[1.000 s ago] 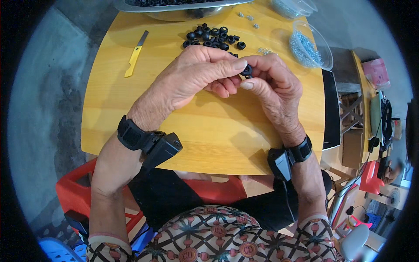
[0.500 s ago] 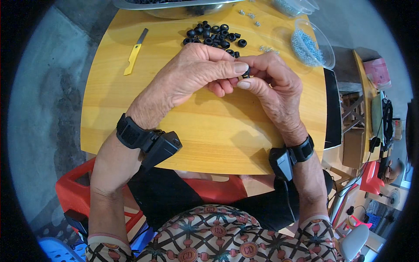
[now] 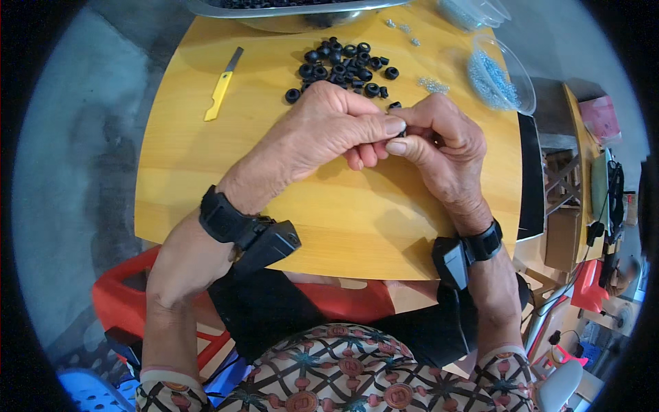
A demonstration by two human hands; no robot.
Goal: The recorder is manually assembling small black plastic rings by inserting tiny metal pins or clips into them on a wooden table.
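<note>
My left hand (image 3: 329, 130) and my right hand (image 3: 449, 147) meet fingertip to fingertip above the wooden table. Between their thumbs and forefingers is pinched a small black part (image 3: 402, 134), mostly covered by the fingers. Its exact shape is hidden. Just beyond my hands lies a loose pile of small black rubber-like rings (image 3: 343, 65), several with open centres. A little cluster of clear, shiny bits (image 3: 434, 85) lies to the right of the pile.
A yellow-handled knife (image 3: 221, 93) lies at the left. At the back stands a metal tray (image 3: 302, 12) holding dark pieces. A clear plastic tub (image 3: 528, 93) of bluish bits sits at the right edge, with another tub (image 3: 498, 10) behind it.
The whole view has shifted a little, so the table sits slightly lower and further right. Both hands keep their pinch, and less of the black part shows between the fingertips.
</note>
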